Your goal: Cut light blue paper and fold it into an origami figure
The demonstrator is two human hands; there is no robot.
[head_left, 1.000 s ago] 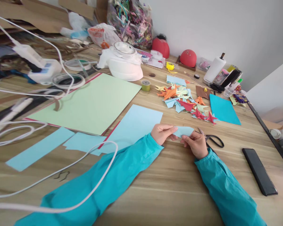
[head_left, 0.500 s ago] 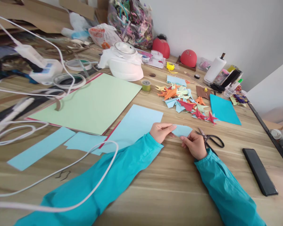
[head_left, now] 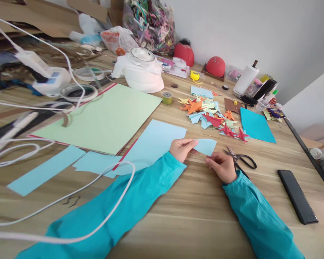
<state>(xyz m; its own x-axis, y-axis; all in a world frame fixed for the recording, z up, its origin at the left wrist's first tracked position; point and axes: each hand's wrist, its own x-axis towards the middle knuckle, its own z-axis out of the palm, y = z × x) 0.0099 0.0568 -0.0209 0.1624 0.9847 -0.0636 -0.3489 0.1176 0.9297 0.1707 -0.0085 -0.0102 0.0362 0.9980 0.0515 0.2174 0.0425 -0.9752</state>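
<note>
My left hand (head_left: 180, 149) pinches a small piece of light blue paper (head_left: 206, 146) between thumb and fingers, holding it by its left end above the wooden table. Just below the paper's lower right edge is my right hand (head_left: 221, 166), its thumb and fingers closed together. Whether those fingertips grip the paper's edge, I cannot tell. Black-handled scissors (head_left: 241, 158) lie right beside my right hand. A larger light blue sheet (head_left: 158, 140) lies behind my left hand, partly covered by my sleeve.
Folded paper pieces (head_left: 207, 111) in several colours lie in a pile farther back, with a bright blue sheet (head_left: 257, 125) beside them. Green sheets (head_left: 108, 118) and blue strips (head_left: 47, 169) lie left. A white cable (head_left: 132, 180) loops over my left sleeve. A black phone (head_left: 297, 196) lies right.
The small blue paper has moved slightly left and up with my left hand. My right fingertips are now lower against it, no longer overlapping its right corner.
</note>
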